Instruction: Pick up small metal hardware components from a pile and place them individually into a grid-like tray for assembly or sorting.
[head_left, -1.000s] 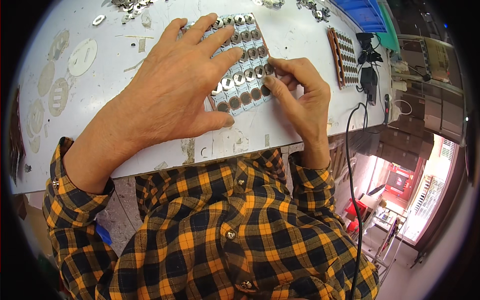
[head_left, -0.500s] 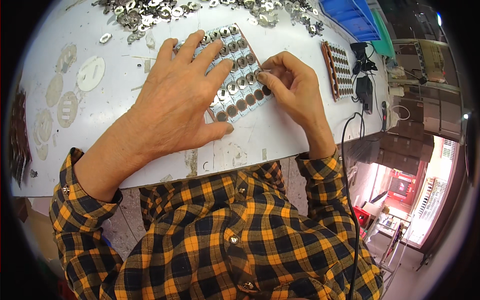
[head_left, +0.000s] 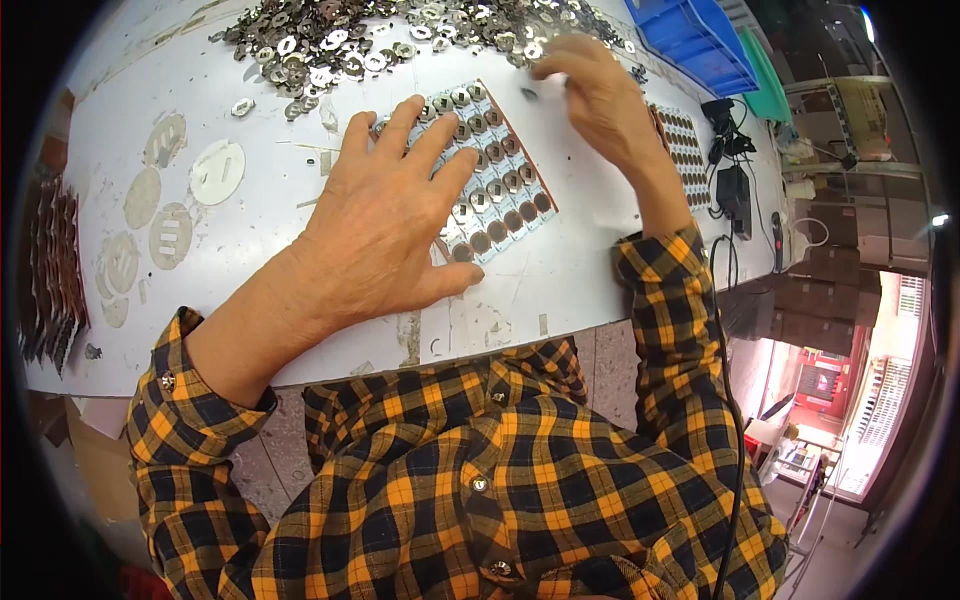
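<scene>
My left hand (head_left: 385, 215) lies with fingers spread on a light-blue panel (head_left: 540, 180) with a brown edge, covering its left part. Rows of round spots fill the panel. Shiny metal pieces (head_left: 487, 190) sit on most visible rows, while the row closest to me shows bare dark discs (head_left: 512, 220). Off the panel's far right corner, my right hand (head_left: 600, 95) is raised near the loose metal parts. Motion smears its fingers, so I cannot tell whether they hold anything. A small blurred dark piece (head_left: 529, 94) shows just beside them.
A pile of loose metal parts (head_left: 330, 40) spreads along the far side. At the right are a second panel (head_left: 685, 150), a blue bin (head_left: 690, 40), a green tray (head_left: 765, 75) and a black adapter (head_left: 733, 190) with cables. Stacked panels (head_left: 55, 280) stand far left, near pale round patches (head_left: 170, 235).
My right hand has left the panel's right edge and moved away toward the loose parts. My left hand stays on the panel. The whole view has shifted slightly.
</scene>
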